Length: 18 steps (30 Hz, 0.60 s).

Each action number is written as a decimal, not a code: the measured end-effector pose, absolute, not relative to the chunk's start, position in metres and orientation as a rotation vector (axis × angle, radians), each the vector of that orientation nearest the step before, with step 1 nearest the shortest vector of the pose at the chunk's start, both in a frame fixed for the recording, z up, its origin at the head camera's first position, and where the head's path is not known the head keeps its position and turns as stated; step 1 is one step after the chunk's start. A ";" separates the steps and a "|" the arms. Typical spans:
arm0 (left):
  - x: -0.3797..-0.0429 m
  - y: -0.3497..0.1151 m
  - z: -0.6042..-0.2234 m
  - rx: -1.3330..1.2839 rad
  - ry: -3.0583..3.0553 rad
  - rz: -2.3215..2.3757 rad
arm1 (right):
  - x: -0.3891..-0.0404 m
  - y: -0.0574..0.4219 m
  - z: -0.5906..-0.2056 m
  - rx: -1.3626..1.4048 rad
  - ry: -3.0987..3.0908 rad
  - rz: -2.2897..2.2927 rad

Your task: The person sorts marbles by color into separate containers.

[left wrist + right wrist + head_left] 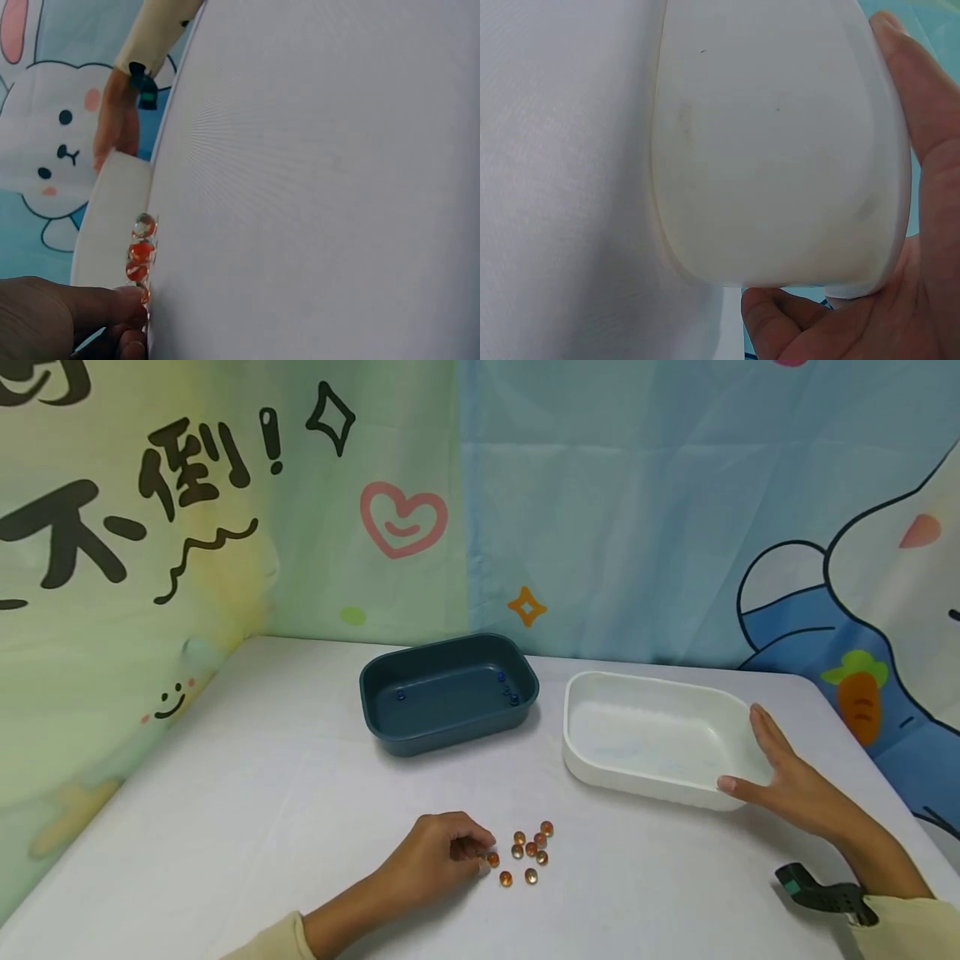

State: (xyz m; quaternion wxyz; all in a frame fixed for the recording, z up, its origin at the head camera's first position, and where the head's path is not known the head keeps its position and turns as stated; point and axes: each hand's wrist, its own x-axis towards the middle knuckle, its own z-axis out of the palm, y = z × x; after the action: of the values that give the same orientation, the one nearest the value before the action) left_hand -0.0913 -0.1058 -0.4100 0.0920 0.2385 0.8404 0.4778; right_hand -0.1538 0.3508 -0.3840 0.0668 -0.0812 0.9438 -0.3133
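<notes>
Several small glass marbles, clear with orange inside, lie in a loose cluster on the white table. At the cluster's left side my left hand has its thumb and curled fingers at an orange marble, which shows between the fingertips. In the left wrist view, the thumb touches the nearest marble of a row. My right hand grips the right end of a white tray, thumb at the near rim and fingers round the end. The right wrist view shows the tray's outer wall against the palm.
A dark blue tray stands at the back, left of the white one, with several small blue marbles inside. A printed cloth backdrop rises behind the table. A black strap device sits on the right wrist.
</notes>
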 end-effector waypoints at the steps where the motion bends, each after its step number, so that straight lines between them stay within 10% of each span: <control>1: -0.091 -0.106 -0.409 0.701 2.498 1.418 | -0.154 0.351 -0.384 -0.249 2.843 -0.951; 18: -0.109 -0.106 -0.405 0.610 2.465 1.581 | -0.153 0.350 -0.386 -0.249 2.859 -0.961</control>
State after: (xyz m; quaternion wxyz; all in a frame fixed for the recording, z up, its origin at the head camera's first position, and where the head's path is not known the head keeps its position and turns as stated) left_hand -0.1086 -0.1055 -0.4055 0.0750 0.2032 0.8217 0.5272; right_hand -0.1527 0.3503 -0.3859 0.0577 -0.0823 0.9431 -0.3170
